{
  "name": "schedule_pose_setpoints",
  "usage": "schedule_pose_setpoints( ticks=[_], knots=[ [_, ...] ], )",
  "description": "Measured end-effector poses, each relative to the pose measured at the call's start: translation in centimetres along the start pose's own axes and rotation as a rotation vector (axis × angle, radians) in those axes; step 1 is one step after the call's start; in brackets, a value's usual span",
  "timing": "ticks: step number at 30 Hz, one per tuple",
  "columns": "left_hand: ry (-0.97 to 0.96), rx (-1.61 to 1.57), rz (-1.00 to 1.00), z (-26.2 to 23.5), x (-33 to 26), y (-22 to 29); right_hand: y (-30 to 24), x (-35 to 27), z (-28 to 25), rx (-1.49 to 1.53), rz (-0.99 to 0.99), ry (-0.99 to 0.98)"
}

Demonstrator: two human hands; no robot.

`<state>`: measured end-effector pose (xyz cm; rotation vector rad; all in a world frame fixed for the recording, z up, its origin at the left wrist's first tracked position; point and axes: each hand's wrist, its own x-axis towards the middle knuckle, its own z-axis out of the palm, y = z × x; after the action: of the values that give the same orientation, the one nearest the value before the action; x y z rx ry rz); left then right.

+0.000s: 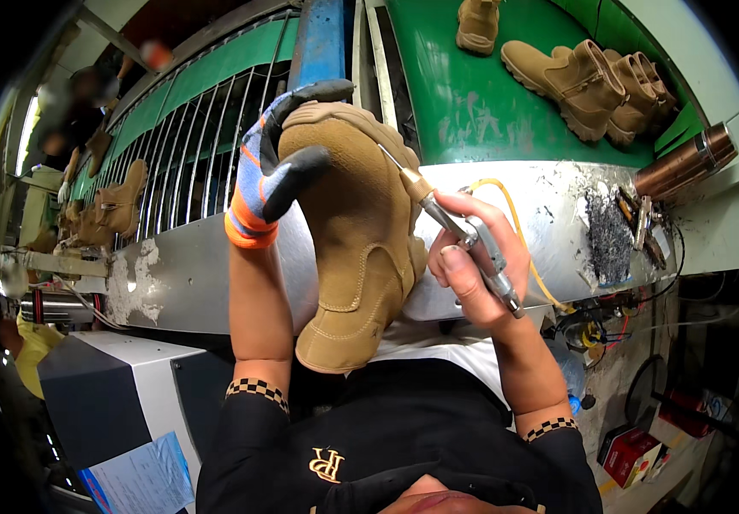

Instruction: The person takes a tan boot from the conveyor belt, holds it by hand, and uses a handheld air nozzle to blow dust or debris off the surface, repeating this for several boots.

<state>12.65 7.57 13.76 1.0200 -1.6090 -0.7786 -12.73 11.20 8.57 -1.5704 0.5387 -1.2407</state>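
A worker in a black shirt with checkered cuffs holds a tan suede boot (339, 231) at the near edge of a silver metal bench (549, 214), its toe facing away and its shaft end toward the torso. The left hand (271, 171), in a blue glove with black-coated fingers and an orange cuff, clasps the boot's toe, thumb across the upper and fingers wrapped around the sole side. The bare right hand (493, 265), to the boot's right, closes around a metal pen-style tool (476, 236), its thin tip at the seam between upper and sole; whether it touches cannot be told. A yellow hose (519, 227) curves right of the boot. Beyond the boot, to its right, more tan boots (571, 81) stand on a green belt (446, 103); a copper-colored tumbler (686, 161) lies tilted far to its right. Metal rods (215, 111) line up beyond it to the left.
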Motion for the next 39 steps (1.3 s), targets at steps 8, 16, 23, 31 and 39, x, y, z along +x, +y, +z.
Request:
schedule_pose_setpoints(
  ticks=[8,16,23,31,39],
  knots=[
    [-0.034,-0.182,-0.016,-1.1,0.7,-3.6,4.2,-4.4,0.7,-0.104,-0.099,0.047],
    [-0.110,-0.464,-0.105,-1.3,0.3,-5.5,5.1,-8.4,2.0,-0.013,0.018,0.043],
    [-0.162,-0.623,-0.161,-0.4,-0.8,-5.9,5.5,-9.6,1.3,0.002,0.096,0.016],
    [0.081,-0.866,-0.166,-1.5,-5.8,-7.0,4.7,-10.1,1.2,0.138,0.336,0.037],
    [0.534,-0.606,-0.585,-6.0,-17.7,-6.8,5.7,-8.2,2.7,0.365,0.439,0.130]
  ],
)
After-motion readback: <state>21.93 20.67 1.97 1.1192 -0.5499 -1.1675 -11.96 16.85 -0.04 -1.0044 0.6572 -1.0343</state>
